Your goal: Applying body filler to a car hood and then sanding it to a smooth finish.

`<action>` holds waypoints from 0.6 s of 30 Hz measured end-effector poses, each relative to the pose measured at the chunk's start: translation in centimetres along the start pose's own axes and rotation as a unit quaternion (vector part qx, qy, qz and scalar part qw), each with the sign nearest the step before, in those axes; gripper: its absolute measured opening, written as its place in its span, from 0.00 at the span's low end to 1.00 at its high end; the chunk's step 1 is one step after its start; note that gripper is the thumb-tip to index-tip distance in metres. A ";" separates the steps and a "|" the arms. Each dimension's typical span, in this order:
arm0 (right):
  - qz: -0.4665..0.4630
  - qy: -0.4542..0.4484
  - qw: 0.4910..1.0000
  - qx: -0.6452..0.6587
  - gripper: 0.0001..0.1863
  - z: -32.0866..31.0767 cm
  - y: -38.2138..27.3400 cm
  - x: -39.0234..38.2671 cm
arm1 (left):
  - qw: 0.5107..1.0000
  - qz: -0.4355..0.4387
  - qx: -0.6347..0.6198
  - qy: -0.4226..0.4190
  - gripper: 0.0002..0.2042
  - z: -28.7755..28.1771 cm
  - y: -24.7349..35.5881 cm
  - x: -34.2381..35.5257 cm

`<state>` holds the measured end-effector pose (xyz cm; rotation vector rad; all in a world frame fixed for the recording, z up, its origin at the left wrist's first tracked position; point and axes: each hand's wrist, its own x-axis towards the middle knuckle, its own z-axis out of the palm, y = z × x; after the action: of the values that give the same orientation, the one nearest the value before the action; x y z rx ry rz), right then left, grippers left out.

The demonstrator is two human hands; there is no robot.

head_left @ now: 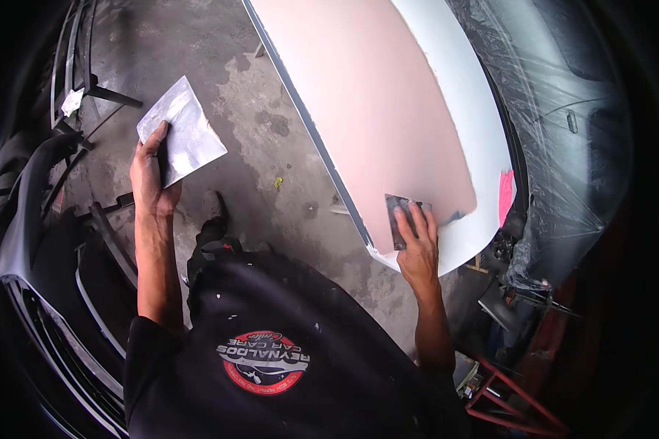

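My left hand [151, 178] grips a square, pale silvery plate [192, 139], raised over the floor at the left, its thumb across the surface. My right hand [419, 253] presses a thin, dark grey rectangular sheet [395, 234] onto the lower part of a long panel [351, 88], fingers laid over it. The panel has a broad pale pink coating inside white margins, a dark bluish smudge beside my fingers and a bright pink patch [505, 196] on its right edge.
Metal stands [110, 95] and dark bumper parts [22, 227] line the left. Along the right is a car body [556, 146] under clear plastic sheeting, with a red metal frame [512, 402] below. Stained concrete floor [263, 154] shows between, with my foot on it.
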<state>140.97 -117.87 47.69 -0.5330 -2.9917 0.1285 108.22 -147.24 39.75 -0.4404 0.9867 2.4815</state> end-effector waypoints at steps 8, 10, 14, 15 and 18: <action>-0.121 -0.020 0.984 -0.130 0.27 2.3 4.9 -11.0 | 0.999 -0.028 0.028 0.028 0.13 -0.8 -8.4 -8.2; -0.155 -0.032 0.980 -0.123 0.29 2.8 5.8 -11.9 | 0.997 -0.038 0.052 0.037 0.13 -0.8 -9.2 -9.8; -0.154 -0.033 0.980 -0.119 0.27 3.1 5.9 -11.6 | 0.998 -0.023 0.044 0.043 0.13 -1.6 -10.3 -11.3; -0.159 -0.031 0.980 -0.118 0.27 3.2 6.0 -11.3 | 0.998 -0.018 0.040 0.046 0.13 -1.7 -10.3 -11.5; -0.174 -0.033 0.977 -0.118 0.27 3.4 5.7 -9.2 | 0.998 -0.006 0.037 0.058 0.13 -2.1 -9.9 -11.9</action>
<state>151.14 -116.00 42.95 -0.0134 -3.1259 -0.2448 123.65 -145.50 37.85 -0.5706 1.1142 2.4236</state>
